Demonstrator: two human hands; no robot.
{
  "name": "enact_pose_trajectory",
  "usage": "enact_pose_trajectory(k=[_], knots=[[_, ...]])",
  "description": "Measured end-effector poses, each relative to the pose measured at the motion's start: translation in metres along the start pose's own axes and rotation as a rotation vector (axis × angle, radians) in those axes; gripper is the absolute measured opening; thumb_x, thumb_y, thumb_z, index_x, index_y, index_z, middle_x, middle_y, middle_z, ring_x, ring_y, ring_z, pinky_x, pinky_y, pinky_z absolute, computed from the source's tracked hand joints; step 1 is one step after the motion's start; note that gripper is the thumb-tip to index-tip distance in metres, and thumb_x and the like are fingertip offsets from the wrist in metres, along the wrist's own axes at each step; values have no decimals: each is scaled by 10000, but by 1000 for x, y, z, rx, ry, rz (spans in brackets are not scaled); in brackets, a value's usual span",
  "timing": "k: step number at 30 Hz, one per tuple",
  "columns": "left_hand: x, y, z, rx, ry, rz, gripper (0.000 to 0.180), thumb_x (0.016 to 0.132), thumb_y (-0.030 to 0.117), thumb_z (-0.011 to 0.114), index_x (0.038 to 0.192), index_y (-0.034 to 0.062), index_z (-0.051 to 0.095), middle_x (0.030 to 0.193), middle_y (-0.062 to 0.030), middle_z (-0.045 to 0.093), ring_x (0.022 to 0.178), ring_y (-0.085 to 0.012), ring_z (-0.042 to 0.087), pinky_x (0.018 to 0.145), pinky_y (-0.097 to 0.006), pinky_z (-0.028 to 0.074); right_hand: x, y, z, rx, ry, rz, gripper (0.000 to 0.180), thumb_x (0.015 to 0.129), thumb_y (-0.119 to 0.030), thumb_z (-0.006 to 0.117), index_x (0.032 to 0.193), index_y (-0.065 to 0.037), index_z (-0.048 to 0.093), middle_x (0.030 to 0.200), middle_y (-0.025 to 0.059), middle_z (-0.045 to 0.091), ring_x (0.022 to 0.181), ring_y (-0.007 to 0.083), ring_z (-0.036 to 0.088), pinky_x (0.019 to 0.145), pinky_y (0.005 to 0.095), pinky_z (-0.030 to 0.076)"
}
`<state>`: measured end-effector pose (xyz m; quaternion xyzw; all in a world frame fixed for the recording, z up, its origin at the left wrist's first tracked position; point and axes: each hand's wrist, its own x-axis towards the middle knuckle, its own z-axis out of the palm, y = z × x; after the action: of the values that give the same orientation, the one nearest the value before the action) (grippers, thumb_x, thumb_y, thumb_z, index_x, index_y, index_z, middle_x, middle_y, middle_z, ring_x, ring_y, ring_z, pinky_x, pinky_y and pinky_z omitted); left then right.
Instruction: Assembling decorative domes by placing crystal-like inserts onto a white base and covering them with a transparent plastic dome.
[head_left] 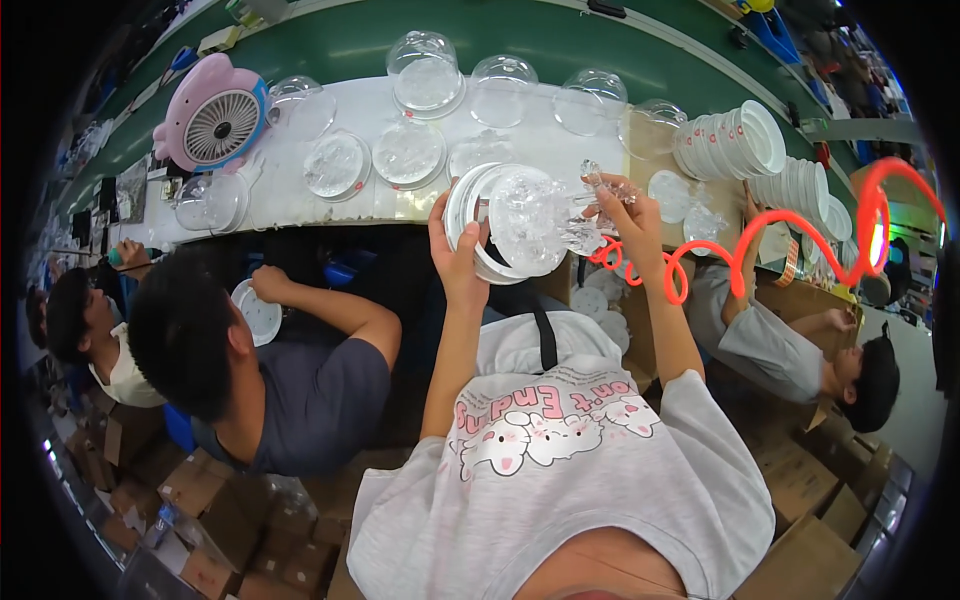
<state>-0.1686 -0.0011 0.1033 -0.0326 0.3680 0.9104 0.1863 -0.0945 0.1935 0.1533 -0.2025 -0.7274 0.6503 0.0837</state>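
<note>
My left hand (458, 258) grips the rim of a white round base (468, 203), which is tilted on its side above the table's near edge. Against the base's open face sits a clear, textured plastic disc (527, 228) with a spiky clear ornament (585, 222) standing out from it to the right. The fingers of my right hand (632, 218) are closed on the tip of that ornament. Whether the disc is seated in the base or just apart from it, I cannot tell. Close behind, another clear textured piece (482, 150) lies on the white table (400, 207).
Clear domes (503, 92) line the table's back, and white bases with clear inserts (409, 154) stand before them. A pink fan (215, 115) is at the left. Stacked white bases (735, 140) and a coiled red hose (740, 250) are at right. Co-workers (290, 370) sit on both sides.
</note>
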Motion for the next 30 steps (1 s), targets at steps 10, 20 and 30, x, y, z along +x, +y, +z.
enact_pose_trajectory(k=[10,20,30], knots=[[1,4,-6,-157,-95,-56,604,735,88,575,1247,73,255,1355,-87,275,1233,-247,305,1011,-394,295,-5,-22,34,-239,101,-99,257,856,-173,517,1015,18,583,668,47,593,565,41,464,518,186,381],[4,-2,-12,-234,-200,-67,542,908,370,355,1350,101,193,1368,-80,263,1246,-235,292,1014,-405,282,0,-37,39,-332,19,-129,249,848,-176,525,1010,7,570,626,72,568,567,93,542,530,215,414],[2,-3,-11,-333,-204,-115,539,905,390,341,1351,124,197,1371,-80,260,1250,-249,286,1022,-418,270,0,-27,38,-291,22,-82,233,846,-168,524,1016,-13,559,603,73,553,563,89,544,538,219,413]])
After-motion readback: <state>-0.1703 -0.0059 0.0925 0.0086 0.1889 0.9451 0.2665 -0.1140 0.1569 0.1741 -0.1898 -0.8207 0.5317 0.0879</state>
